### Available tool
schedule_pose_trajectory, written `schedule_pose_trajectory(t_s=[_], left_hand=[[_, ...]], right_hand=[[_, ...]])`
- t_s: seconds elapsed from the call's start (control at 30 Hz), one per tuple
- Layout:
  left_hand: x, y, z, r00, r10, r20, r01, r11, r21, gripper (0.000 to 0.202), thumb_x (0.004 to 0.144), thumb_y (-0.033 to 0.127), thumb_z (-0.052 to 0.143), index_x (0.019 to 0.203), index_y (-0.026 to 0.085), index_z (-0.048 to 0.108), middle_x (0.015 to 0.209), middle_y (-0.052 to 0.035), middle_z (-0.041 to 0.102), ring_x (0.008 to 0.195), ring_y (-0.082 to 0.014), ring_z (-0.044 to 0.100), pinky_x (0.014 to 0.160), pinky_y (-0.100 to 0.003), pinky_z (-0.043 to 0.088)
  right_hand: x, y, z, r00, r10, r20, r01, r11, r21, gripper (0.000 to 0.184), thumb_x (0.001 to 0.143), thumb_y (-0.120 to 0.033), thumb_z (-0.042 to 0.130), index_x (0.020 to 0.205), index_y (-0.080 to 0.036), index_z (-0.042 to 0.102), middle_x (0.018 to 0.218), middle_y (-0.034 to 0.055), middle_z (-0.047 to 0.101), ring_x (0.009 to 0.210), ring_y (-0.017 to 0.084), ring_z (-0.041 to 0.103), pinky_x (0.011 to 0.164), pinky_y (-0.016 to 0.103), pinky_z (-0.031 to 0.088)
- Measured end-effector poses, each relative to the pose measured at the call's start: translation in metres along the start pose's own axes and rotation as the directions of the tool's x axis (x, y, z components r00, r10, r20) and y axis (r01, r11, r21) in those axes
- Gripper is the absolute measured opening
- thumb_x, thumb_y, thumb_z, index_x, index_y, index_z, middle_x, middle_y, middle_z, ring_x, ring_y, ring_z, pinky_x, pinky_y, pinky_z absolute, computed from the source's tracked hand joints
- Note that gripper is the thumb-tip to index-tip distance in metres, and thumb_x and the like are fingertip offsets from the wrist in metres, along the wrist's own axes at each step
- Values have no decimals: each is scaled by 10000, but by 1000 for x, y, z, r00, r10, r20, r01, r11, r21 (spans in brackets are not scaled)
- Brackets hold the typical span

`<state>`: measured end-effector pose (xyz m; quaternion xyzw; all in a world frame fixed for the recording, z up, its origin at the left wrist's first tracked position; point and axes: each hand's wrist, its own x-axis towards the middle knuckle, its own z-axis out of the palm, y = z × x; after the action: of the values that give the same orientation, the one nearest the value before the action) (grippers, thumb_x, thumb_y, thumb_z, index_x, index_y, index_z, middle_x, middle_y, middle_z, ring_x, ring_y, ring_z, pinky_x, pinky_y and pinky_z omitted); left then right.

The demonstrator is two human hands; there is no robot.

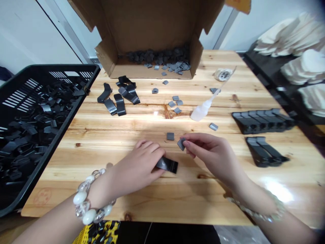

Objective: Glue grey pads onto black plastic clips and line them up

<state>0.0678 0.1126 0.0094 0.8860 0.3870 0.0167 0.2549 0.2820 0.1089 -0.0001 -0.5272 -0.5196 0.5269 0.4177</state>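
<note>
To the near left of the white bottle [201, 110], a black strip [168, 165] was gripped by the left hand [142, 162], its fingers curled closed; a grey tile [181, 144] was pinched at one edge by the right hand [215, 154], fingertips together. Slippage was judged possible, the tile being narrowly held.

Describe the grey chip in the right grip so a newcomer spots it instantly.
From the wooden table, go to the person's right grip. Between thumb and finger is the small grey chip, pinched, while the neighbouring chip lies loose.
</note>
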Motion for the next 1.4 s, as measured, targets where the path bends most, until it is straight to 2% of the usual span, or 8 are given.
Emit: schedule_pose_trajectory(t_s=[0.1,0.2,0.3,0.37,0.43,0.53,0.7,1.4], left_hand=[[1,2,2,999,-49,-2,49,998,-42,195,904,367,539,973,193,592,979,-47,653,964,-249,580,902,-427,408],[2,4,0,972,-233,-35,219,948,-230,281,900,442,523,1113,270,586,975,-19,695,895,-246,630,785,-383,452],[3,6,0,936,-352,19,310,794,-523,271,892,434,536,1112,281,580,854,18,710,810,-198,660,751,-330,480],[3,8,2,937,-342,69,298,682,-668,253,892,412,539,1088,255,567,828,25,699,756,-165,659,736,-298,495],[3,10,7,950,-300,87,268,637,-723,233,902,399,522,1066,236,553,838,21,685,726,-150,648,705,-279,495],[2,14,12,962,-270,39,226,711,-666,224,923,375,485,1085,234,547,795,17,662,727,-157,629,695,-283,471],[2,17,15,962,-261,-75,189,842,-505,297,931,365,464,1201,255,525,884,-20,671,797,-198,626,724,-321,456],[0,22,20,961,-246,-126,169,884,-436,270,947,339,437,1187,252,526,897,-26,665,763,-185,629,682,-306,454]], right_hand=[[1,0,-1,999,26,28,-29,996,81,124,765,-242,724,856,-172,677,739,12,683,642,73,607,550,150,470],[1,-1,-2,1000,-22,13,20,992,124,100,782,-242,714,844,-184,662,751,1,673,673,64,607,564,132,469],[0,-3,-3,997,-77,-16,78,988,132,67,790,-244,707,837,-207,677,789,-12,681,686,52,610,573,122,470],[-1,-5,-2,993,-119,-7,120,989,92,60,774,-236,721,814,-213,682,835,-13,693,740,62,634,603,127,486],[-2,-6,-1,985,-171,12,171,985,-15,63,765,-239,730,776,-209,675,896,-4,703,832,92,654,650,149,507],[-6,-7,1,971,-235,43,238,939,-247,57,787,-242,704,763,-204,669,938,17,712,887,136,661,688,205,522],[-11,-10,5,968,-241,75,249,860,-446,32,814,-214,664,791,-201,683,861,20,721,671,126,638,619,252,513],[-14,-5,14,933,-353,76,335,768,-546,70,814,-178,663,748,-192,646,806,-1,705,627,94,607,607,214,499]])
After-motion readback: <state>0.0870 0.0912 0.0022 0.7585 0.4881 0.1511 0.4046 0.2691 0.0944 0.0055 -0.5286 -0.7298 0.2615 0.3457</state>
